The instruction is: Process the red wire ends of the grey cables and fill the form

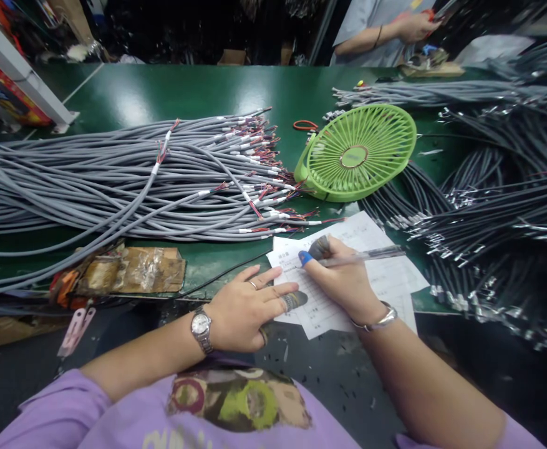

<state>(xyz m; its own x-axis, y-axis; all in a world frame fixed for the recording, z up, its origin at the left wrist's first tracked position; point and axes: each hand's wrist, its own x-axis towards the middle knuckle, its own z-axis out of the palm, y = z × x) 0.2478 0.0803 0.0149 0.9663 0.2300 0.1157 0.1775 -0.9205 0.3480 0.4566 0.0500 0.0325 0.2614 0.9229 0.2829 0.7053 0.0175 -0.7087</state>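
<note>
I am observing the right hand gripping a clear pen over the paper sheets, which are lying at the near edge of the green bench, just in front of the green fan. The left hand is resting flat with fingers spread and holding nothing, its fingertips touching the sheets' left edge. Grey cables are lying heaped to the left and black cables to the right, while a co-worker is standing at the far side.
</note>
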